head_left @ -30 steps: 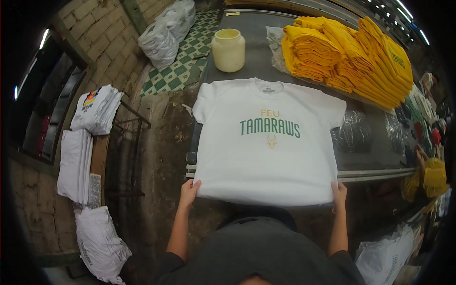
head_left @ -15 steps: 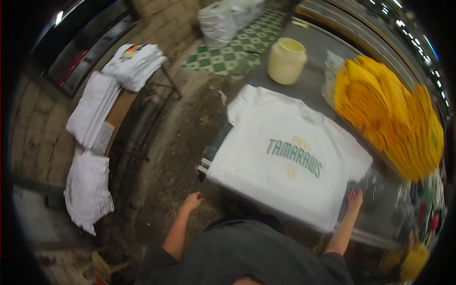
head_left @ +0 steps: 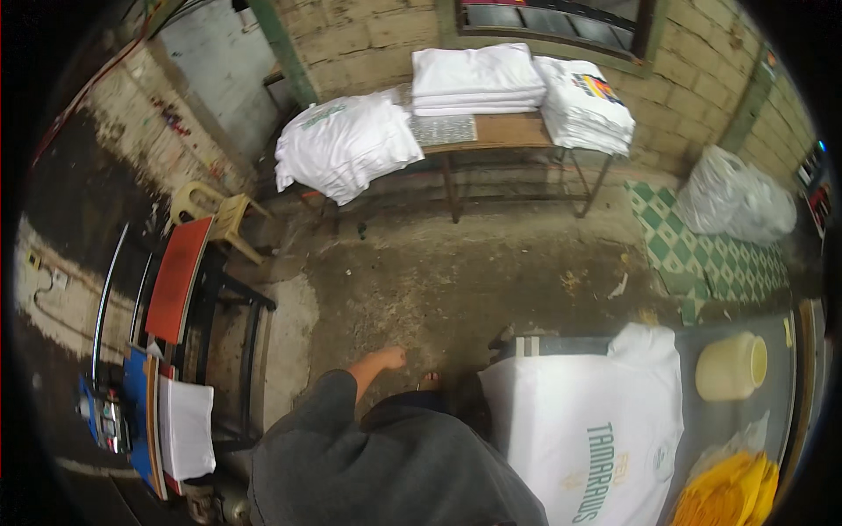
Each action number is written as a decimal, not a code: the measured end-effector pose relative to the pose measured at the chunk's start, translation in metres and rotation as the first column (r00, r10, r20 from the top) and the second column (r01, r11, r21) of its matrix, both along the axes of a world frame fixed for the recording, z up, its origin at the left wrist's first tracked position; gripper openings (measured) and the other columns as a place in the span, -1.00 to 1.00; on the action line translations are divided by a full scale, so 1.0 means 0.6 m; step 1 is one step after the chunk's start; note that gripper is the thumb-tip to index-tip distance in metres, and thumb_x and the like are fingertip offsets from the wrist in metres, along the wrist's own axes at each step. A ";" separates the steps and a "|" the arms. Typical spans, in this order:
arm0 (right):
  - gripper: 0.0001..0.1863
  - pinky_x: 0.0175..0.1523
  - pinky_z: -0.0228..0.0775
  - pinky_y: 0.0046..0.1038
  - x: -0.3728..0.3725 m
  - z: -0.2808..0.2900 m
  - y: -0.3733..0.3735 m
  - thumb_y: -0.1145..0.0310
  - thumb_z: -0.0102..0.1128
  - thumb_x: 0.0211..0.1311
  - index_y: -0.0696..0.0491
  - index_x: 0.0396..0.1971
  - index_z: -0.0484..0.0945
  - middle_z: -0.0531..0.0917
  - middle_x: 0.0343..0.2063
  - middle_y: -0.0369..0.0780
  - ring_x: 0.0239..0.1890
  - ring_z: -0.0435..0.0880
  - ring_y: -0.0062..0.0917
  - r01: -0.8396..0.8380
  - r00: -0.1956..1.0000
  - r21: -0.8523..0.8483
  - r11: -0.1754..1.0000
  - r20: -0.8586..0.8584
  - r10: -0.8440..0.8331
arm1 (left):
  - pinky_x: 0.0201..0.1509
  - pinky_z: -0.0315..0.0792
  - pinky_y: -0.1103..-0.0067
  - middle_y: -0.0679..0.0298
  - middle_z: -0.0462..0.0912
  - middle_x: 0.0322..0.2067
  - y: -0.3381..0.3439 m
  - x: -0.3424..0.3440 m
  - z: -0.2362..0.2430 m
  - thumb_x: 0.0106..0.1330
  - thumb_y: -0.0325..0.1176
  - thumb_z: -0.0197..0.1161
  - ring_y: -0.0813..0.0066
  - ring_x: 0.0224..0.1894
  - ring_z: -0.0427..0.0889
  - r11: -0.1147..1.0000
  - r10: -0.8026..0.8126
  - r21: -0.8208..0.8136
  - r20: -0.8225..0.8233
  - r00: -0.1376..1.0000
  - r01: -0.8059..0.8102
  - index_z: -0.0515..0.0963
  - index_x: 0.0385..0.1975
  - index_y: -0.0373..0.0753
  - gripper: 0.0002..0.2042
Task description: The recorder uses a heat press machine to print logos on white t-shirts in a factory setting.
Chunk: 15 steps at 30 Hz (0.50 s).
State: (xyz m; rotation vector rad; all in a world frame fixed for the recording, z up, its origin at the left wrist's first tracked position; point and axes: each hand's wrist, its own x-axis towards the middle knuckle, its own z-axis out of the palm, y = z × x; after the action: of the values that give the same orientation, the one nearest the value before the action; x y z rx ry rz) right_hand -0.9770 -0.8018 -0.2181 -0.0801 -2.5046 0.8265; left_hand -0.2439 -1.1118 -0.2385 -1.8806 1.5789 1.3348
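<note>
My left hand [head_left: 391, 358] reaches out in front of my body over the bare concrete floor, its fingers curled in and nothing showing in them. My right hand is out of view. To my right, a white T-shirt [head_left: 548, 412] with green and yellow lettering lies spread on a dark table [head_left: 697, 337], close beside my body. A pale yellow plastic jar [head_left: 730, 366] stands beyond the shirt. Yellow folded cloth [head_left: 728, 495] sits at the lower right. Across the floor, folded white shirts [head_left: 478, 79] and a looser pile of white shirts [head_left: 346, 145] rest on a bench [head_left: 504, 131].
At the left stand a cream plastic chair [head_left: 232, 215], a red flat board [head_left: 180, 276] on a dark frame, and a machine with a white cloth [head_left: 186, 430]. Plastic bags [head_left: 732, 197] lie at the far right by green patterned flooring [head_left: 693, 250].
My view has swung left, toward the bench and away from the table. My right hand, earlier beside the T-shirt's edge, has left the view. My left hand stays curled.
</note>
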 end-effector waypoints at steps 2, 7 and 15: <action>-0.54 -0.01 0.31 -0.16 0.026 0.008 -0.069 0.20 -0.01 0.08 0.08 -0.01 0.35 0.33 0.04 -0.03 0.06 0.32 -0.12 -0.010 0.982 0.211 0.977 -0.181 0.049 | -0.08 0.34 0.33 0.07 0.52 -0.15 0.024 0.015 -0.003 0.17 -0.27 0.00 0.14 -0.11 0.49 0.999 0.031 0.037 0.037 0.999 -0.032 0.48 -0.13 -0.27 -0.67; -0.54 0.05 0.27 -0.15 0.203 0.015 -0.370 0.20 -0.06 0.13 0.08 0.03 0.34 0.32 0.06 -0.01 0.11 0.29 -0.11 -0.496 0.659 0.477 0.726 -0.337 0.672 | -0.03 0.33 0.37 0.15 0.49 -0.08 0.048 0.069 -0.044 0.16 -0.27 0.03 0.26 -0.06 0.47 0.956 0.172 0.252 -0.057 0.983 -0.153 0.48 -0.12 -0.22 -0.69; -0.48 0.14 0.14 -0.29 0.875 0.158 -0.815 0.62 -0.04 -0.15 0.08 -0.03 0.37 0.31 0.05 -0.04 0.10 0.29 -0.16 -0.996 -0.078 -0.033 -0.084 -0.151 0.985 | -0.15 0.38 0.43 0.15 0.58 -0.27 -0.043 0.296 -0.109 0.15 -0.27 0.06 0.28 -0.22 0.53 0.939 0.299 -0.079 -0.286 0.910 -0.334 0.51 -0.17 -0.15 -0.73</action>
State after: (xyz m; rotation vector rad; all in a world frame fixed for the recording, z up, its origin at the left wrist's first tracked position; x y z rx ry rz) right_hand -0.4519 -1.2906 -0.1232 2.0670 -1.9500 1.4325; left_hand -0.0665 -1.1378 -0.3040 -2.1835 1.5600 1.7300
